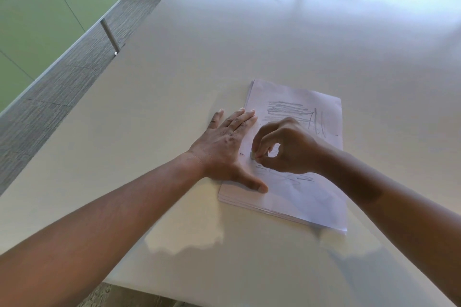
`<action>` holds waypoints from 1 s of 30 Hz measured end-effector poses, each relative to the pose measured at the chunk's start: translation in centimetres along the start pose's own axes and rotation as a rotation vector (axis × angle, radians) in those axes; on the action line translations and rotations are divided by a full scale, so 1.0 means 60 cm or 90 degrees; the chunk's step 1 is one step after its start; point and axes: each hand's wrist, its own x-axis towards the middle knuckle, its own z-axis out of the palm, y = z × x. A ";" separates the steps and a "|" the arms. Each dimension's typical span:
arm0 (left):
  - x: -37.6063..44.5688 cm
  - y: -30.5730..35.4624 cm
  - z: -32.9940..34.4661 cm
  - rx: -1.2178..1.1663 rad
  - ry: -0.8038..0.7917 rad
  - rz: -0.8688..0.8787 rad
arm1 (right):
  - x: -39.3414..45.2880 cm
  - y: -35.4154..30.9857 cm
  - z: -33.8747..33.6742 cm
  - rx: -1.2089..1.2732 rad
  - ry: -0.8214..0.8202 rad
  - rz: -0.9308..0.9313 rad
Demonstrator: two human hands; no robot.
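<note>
Nearest the lens, two bare forearms are seen reaching onto a white table [224, 32]. A small pale eraser [252, 155] is pinched between the thumb and fingertips of the right hand [287, 149] and held against a stack of paper [311, 202]. Just left of that pinch, the left hand [224, 147] is laid flat, fingers spread, over the stack's edge. Pencil scribbles [287, 109] are seen beyond the pinch.
</note>
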 end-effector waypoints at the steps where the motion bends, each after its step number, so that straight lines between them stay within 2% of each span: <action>1: 0.000 -0.001 0.000 -0.002 0.001 -0.001 | -0.002 0.000 -0.002 0.002 -0.020 -0.001; 7: 0.001 0.000 0.001 0.008 0.003 0.005 | 0.013 0.011 -0.001 -0.005 0.036 0.006; 12: 0.001 -0.002 0.001 -0.002 0.003 -0.002 | 0.008 0.006 -0.008 0.014 -0.041 -0.003; 17: 0.001 0.000 0.002 0.007 0.003 0.001 | 0.017 0.015 -0.007 -0.006 0.017 -0.003; 23: 0.000 0.000 0.001 0.003 0.003 -0.001 | 0.010 0.011 -0.014 0.002 -0.069 -0.005; 28: 0.002 0.000 0.001 0.010 0.004 0.001 | 0.023 0.017 -0.013 0.000 -0.006 0.007; 30: 0.002 0.000 0.001 0.011 0.004 0.001 | 0.024 0.016 -0.013 -0.006 -0.012 0.006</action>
